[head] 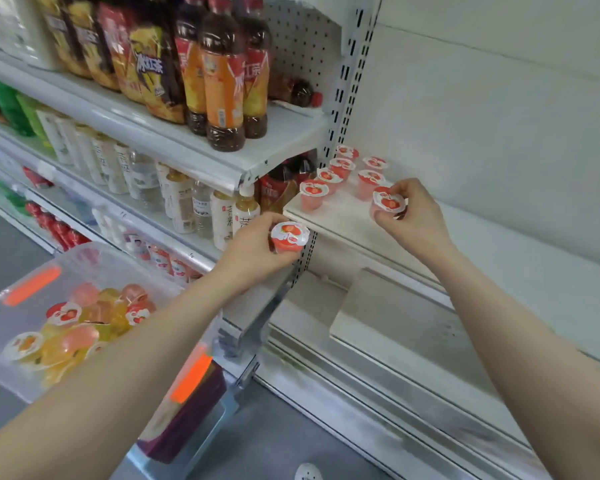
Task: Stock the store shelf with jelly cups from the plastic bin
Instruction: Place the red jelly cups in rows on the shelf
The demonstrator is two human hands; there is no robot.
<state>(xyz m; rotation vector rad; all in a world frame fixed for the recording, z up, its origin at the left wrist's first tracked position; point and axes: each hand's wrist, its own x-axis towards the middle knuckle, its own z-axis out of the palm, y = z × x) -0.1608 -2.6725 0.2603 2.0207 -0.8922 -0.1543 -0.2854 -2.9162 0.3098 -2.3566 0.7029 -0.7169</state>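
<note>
My left hand grips a red jelly cup just below and left of the white shelf's front corner. My right hand holds another red jelly cup at the shelf surface, at the near end of the right row. Several red-lidded jelly cups stand on the shelf in two rows running toward the wall. The clear plastic bin sits at lower left with several pink, yellow and orange jelly cups piled inside.
Iced-tea bottles fill the upper shelf on the left, with pale drink bottles on the shelf below. A slotted metal upright separates the two bays. A lower white shelf lies under my right forearm. Grey floor is below.
</note>
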